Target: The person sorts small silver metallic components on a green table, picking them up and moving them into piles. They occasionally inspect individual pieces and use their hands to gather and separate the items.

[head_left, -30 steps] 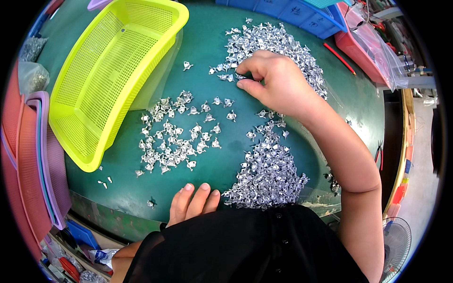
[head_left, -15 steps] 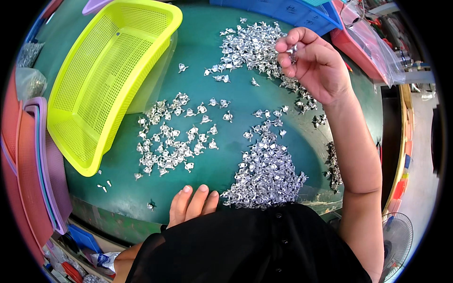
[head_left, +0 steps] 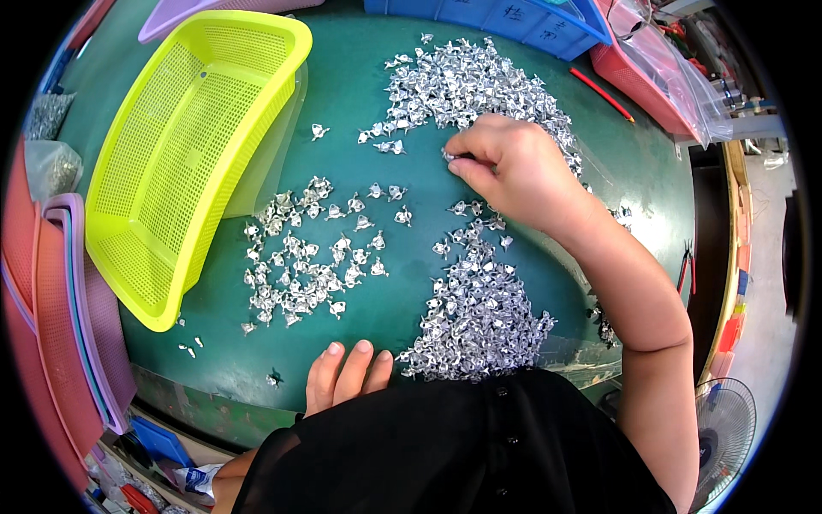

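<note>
My right hand (head_left: 518,171) is over the green table (head_left: 342,163), with thumb and forefinger pinched on a small silver metal part (head_left: 447,155). Beyond it spreads a large pile of the same metal parts (head_left: 467,81), partly covered by the hand. At the table's near edge my left hand (head_left: 349,374) lies with fingers stretched out, holding nothing; black cloth hides the rest of it. Close to its right is a dense heap of metal parts (head_left: 479,321). Further left, a looser group of these parts (head_left: 300,265) is scattered.
A yellow-green perforated basket (head_left: 184,103) stands at the left. Stacked plastic baskets (head_left: 81,317) line the left side. A blue crate (head_left: 488,17) and a pink basket (head_left: 642,86) are at the back, with a red pen-like stick (head_left: 601,94) nearby. Red-handled pliers (head_left: 687,272) lie at right.
My right hand has come down from the far right toward the table's middle, turning palm down, with a small part in its fingers. My left hand has barely moved.
</note>
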`<state>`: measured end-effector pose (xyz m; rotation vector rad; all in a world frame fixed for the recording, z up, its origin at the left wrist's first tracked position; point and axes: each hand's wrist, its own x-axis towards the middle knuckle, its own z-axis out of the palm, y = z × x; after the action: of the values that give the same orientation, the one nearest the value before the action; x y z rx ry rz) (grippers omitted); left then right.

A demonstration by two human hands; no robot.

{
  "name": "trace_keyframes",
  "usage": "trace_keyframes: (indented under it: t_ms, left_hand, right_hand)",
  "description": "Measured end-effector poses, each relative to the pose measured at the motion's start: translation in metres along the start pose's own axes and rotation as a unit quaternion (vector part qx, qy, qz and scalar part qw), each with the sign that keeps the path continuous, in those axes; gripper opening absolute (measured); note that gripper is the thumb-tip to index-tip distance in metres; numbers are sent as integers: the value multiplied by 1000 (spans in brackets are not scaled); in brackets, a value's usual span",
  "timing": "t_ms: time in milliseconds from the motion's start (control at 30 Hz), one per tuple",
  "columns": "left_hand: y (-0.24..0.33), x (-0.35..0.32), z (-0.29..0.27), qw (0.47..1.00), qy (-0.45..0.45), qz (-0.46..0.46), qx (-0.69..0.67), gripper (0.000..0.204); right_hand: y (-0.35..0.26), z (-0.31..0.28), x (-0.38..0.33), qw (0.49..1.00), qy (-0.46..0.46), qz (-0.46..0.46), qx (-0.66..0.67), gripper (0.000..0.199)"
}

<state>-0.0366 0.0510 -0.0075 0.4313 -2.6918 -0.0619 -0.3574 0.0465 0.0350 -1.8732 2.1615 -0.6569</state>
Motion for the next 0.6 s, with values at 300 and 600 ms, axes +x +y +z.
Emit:
trace_keyframes:
  t_ms: [300,600]
  left_hand:
    - [3,9,-8,1000,-12,-27,-5,19]
    - [3,9,-7,1000,-14,-25,-5,20]
  right_hand:
    - [12,-27,-11,997,57,53,-20,14]
    - [8,-21,-17,999,-4,19,-36,15]
